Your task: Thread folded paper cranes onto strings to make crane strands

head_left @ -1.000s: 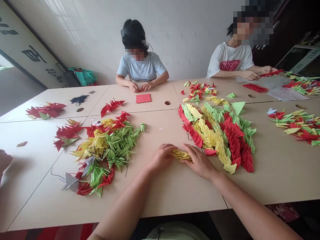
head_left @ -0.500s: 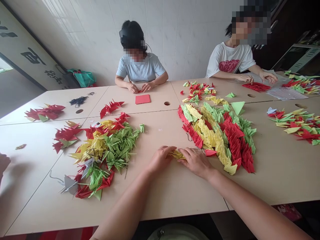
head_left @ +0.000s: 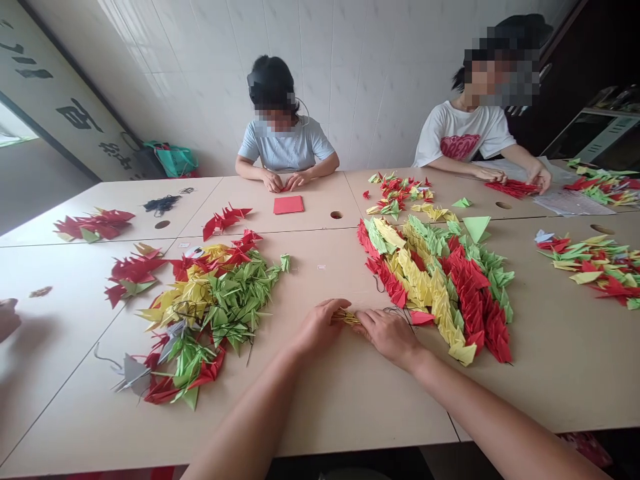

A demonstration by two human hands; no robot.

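Note:
Between my two hands, low over the table, is a bundle of folded yellow paper pieces (head_left: pixel 346 317) with dark thread about it. My left hand (head_left: pixel 320 325) grips its left end, fingers curled over the top. My right hand (head_left: pixel 389 333) closes on the right end with thumb and fingers. Much of the bundle is hidden by my fingers. Just right of my right hand lie a loop of black thread (head_left: pixel 400 312) and a red folded paper piece (head_left: pixel 421 318). Beyond them are rows of strung red, yellow and green folded paper (head_left: pixel 433 287).
A heap of folded paper cranes (head_left: pixel 235 293) lies to my left. Across the table, one person (head_left: pixel 287 147) folds red paper beside a red paper stack (head_left: pixel 289 205); another person (head_left: pixel 465 137) handles red pieces (head_left: pixel 511 189). Someone's hand (head_left: pixel 7 319) shows at the left edge.
The view has tilted slightly upward. My hands still hold the yellow bundle, with a little more of it showing between them. The right-hand co-worker's hand has moved closer to the red pieces.

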